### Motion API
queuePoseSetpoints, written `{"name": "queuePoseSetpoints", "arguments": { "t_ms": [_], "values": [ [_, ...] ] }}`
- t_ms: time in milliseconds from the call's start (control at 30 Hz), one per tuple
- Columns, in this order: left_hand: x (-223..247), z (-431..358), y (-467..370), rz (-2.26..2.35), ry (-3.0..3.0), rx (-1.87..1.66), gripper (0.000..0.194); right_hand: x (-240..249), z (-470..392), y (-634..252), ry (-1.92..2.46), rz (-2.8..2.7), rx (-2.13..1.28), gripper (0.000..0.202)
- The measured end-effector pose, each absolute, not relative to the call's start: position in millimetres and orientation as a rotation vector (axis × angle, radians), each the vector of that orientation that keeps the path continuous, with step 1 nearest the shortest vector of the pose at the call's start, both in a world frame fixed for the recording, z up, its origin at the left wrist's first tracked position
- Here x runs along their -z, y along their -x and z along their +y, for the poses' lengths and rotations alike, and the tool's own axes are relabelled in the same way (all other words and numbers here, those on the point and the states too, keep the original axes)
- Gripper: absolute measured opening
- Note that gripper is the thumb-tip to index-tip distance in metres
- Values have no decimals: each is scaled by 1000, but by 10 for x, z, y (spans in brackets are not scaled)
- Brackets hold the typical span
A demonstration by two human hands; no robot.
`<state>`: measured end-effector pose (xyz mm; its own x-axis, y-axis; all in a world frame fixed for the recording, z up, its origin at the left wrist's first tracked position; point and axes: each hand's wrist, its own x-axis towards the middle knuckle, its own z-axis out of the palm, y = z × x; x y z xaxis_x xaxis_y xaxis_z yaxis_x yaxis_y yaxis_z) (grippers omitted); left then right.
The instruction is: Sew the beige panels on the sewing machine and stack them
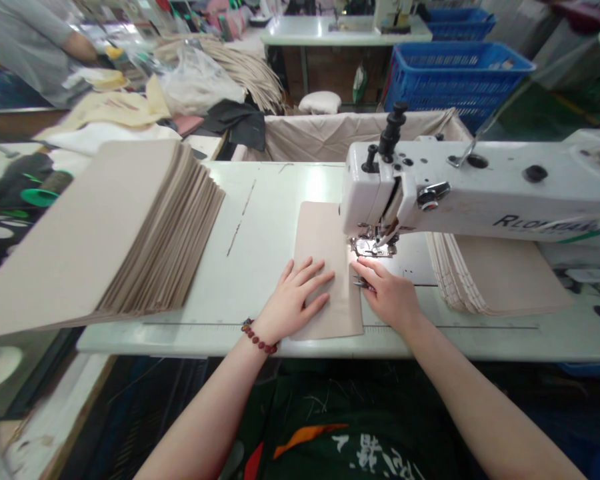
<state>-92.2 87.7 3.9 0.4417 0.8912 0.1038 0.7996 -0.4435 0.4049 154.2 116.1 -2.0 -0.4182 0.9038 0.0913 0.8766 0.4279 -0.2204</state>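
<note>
A beige rectangular piece (321,240) lies flat on the white sewing table (260,220), its right edge under the presser foot (373,245) of a white sewing machine (480,193). My left hand (293,300), with a bead bracelet at the wrist, presses flat on the piece with fingers spread. My right hand (387,293) rests at the piece's right edge just in front of the needle, fingers pointing to the foot, with small metal snips (363,283) tucked in it.
A tall fanned stack of beige pieces (105,240) sits on the left. A lower stack (490,273) lies under the machine arm on the right. Blue crates (455,73) stand behind. Another person's arm (75,43) shows at the top left.
</note>
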Motion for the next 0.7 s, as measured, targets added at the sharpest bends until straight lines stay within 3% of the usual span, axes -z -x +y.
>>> {"name": "queuePoseSetpoints", "arguments": {
  "t_ms": [700],
  "values": [
    [-18,860,905,1423,-2554,-271,50,26,1168,-1548,1538,-2467,-211,57]
  ]
}}
